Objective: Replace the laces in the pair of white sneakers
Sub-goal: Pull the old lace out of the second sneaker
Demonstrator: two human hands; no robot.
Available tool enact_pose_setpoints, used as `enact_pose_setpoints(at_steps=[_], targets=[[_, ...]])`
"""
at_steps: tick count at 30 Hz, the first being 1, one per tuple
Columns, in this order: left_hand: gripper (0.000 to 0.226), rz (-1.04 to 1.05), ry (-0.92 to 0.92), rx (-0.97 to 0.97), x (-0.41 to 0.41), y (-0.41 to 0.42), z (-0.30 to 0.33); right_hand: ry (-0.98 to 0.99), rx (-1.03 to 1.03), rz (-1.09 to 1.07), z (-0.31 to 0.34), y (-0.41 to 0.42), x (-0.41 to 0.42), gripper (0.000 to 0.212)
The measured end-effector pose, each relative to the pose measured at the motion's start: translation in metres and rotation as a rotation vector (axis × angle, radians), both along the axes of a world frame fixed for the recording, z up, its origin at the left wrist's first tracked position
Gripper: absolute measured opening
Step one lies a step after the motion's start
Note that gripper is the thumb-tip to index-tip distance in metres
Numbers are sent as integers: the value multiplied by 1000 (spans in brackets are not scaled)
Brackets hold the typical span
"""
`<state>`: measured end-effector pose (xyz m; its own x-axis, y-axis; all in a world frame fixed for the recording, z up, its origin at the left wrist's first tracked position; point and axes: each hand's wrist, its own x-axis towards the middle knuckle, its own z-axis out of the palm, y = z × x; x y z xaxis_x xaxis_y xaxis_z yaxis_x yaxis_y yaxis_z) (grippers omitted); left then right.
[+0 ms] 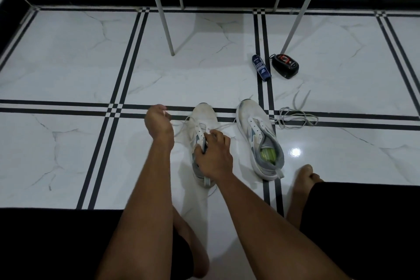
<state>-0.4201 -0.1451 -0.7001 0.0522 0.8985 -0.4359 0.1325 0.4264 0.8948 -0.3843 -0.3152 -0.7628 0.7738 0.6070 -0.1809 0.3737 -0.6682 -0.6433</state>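
The person sits on the tiled floor (68, 57) with both arms stretched out over the near sneaker (203, 118), which lies toe pointing to twelve o'clock. The right hand (214, 154) is clamped over the shoe's collar and tongue, fingers curled around the upper, pinning it to the floor. The left hand (159, 123) is lifted at about nine o'clock from the toe, fingers curled in; it appears to pinch the end of the white lace (184, 121) that runs from the eyelets — the thin cord is hard to follow right at the fingertips. Another strand trails off toward two o'clock from the same eyelets.

The second sneaker (256, 134) stands just beside the first, at three o'clock, its eyelets bare and a green insole showing. A loose grey lace (295, 116) lies tangled on the tiles further out at three o'clock, apart from both shoes.

Toward one o'clock lie a blue bottle (261, 67) and a black polish applicator (285, 66), side by side near the leg of a white rack (168, 20).
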Motion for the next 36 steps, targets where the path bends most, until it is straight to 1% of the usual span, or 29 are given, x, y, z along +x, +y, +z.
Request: enact_pose_setpoints(at_steps=[3, 5, 6, 7, 10, 14, 16, 17, 19, 20, 22, 24, 27, 31, 33, 34, 36], targets=[[30, -276, 342, 132, -6, -30, -29, -18, -23, -1, -1, 1, -1, 51], [29, -451, 563, 278, -12, -43, -41, -28, -35, -1, -2, 2, -2, 52], [31, -499, 617, 336, -13, -47, -44, -31, -35, -2, -3, 3, -2, 51], [34, -514, 629, 359, -14, -49, -46, -34, -32, -3, -3, 3, -2, 51], [38, -483, 601, 292, -10, -51, -47, -43, -23, -4, -4, 3, -2, 50], [29, -472, 586, 226, -10, -55, -48, -46, -22, 1, -4, 4, -2, 52], [25, -469, 550, 191, -13, -54, -57, -47, -19, 0, -3, 3, -2, 52], [27, -443, 506, 145, -14, -54, -59, -48, -16, -3, -3, 3, -2, 52], [38, -358, 410, 34, -15, -57, -57, -45, -20, -10, -2, 4, -3, 52], [42, -333, 371, 18, -15, -59, -57, -40, -25, -13, -2, 4, -3, 52], [37, -362, 324, 100, -14, -64, -56, -27, -31, -12, -1, 4, -3, 51], [34, -447, 328, 226, -11, -65, -55, -13, -27, 4, -1, 3, -2, 54], [31, -547, 401, 371, -6, -58, -62, -9, -14, 13, -1, 2, -2, 57], [11, -617, 524, 513, -5, -43, -69, -48, -22, 3, -2, 4, -3, 50], [5, -634, 548, 507, -4, -40, -68, -57, -10, 1, -2, 3, -2, 50], [2, -598, 516, 484, -2, -38, -66, -57, -8, 1, -2, 2, -2, 49], [7, -454, 404, 405, 1, -31, -58, -46, -5, 0, -2, 3, -2, 49]])
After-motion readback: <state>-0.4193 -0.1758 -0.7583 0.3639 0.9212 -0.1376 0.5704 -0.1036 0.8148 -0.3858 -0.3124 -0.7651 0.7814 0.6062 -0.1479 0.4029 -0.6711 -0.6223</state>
